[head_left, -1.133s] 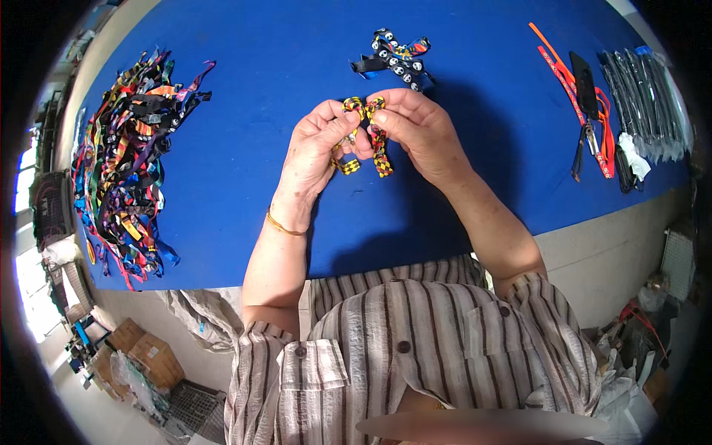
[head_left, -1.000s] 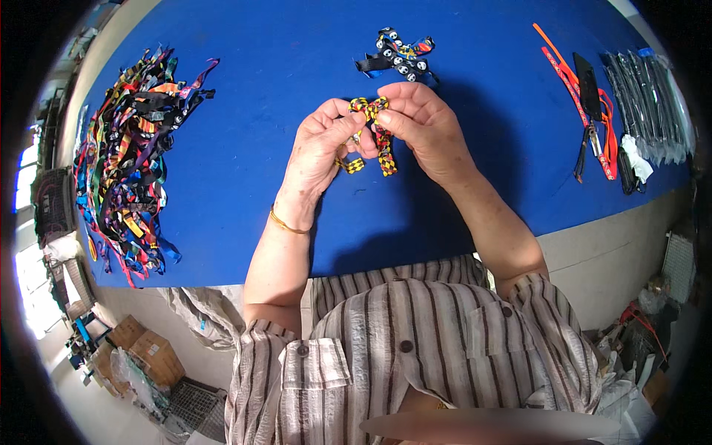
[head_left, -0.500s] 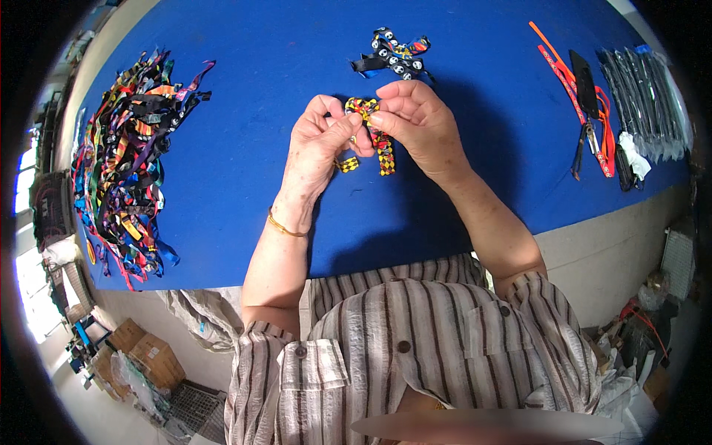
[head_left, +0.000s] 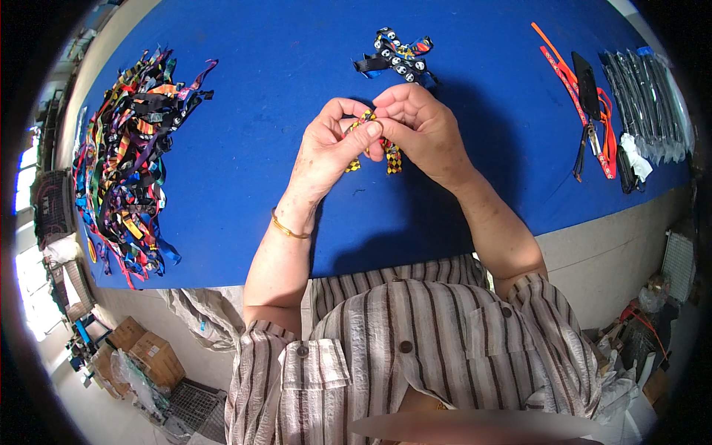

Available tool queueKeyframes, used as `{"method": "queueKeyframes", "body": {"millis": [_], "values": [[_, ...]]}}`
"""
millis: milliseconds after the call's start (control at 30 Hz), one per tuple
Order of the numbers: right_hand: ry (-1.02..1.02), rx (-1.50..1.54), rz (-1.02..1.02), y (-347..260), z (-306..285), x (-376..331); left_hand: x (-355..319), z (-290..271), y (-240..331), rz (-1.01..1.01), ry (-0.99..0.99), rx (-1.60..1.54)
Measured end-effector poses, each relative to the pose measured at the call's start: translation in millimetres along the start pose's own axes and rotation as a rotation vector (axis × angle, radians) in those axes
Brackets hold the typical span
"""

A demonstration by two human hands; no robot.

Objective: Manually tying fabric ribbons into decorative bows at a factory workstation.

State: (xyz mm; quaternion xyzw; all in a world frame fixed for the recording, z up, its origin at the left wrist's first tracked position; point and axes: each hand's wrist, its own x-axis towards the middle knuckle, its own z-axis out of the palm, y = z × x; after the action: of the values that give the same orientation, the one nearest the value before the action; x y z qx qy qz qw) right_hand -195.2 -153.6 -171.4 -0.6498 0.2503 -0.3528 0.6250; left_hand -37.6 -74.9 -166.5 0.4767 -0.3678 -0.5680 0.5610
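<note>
Over the middle of the blue table, my left hand (head_left: 333, 145) and my right hand (head_left: 416, 127) meet at a yellow, black and red patterned ribbon (head_left: 393, 162). Both hands pinch it between thumb and fingers, and the thumbs nearly touch. Two ends of the ribbon hang below the fingers, one with a checked pattern; the folded part between the fingertips is mostly hidden. Just beyond my hands lies a small bundle of black ribbons with white round prints (head_left: 400, 58), with a coloured piece among them.
A large heap of colourful ribbons (head_left: 137, 156) covers the table's left side. On the right lie orange-red straps (head_left: 567, 85), a black flat item (head_left: 586, 85), a crumpled white piece (head_left: 635, 156) and a row of dark items in clear plastic (head_left: 645, 100). Cardboard boxes (head_left: 152, 356) stand on the floor.
My left hand has shifted slightly right, and its thumb now meets my right thumb. The ribbon's loop, visible above the thumbs before, is now more covered by the fingers.
</note>
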Motion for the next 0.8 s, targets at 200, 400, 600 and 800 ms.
{"method": "queueKeyframes", "body": {"millis": [200,400,600,800], "values": [[0.001,0.066,0.061,1.7,-1.8,2.6,4.8,-9.0,-2.7,0.051,0.069,-0.185],[-0.105,0.03,0.072,4.5,-4.9,1.0,4.6,-9.1,0.4,0.022,0.084,-0.198],[-0.087,0.042,0.044,5.6,-3.5,2.5,4.3,-9.2,-2.5,0.038,0.026,-0.14],[-0.118,0.02,0.118,4.3,-5.0,2.3,4.4,-9.3,-2.9,0.02,0.034,-0.149]]}}
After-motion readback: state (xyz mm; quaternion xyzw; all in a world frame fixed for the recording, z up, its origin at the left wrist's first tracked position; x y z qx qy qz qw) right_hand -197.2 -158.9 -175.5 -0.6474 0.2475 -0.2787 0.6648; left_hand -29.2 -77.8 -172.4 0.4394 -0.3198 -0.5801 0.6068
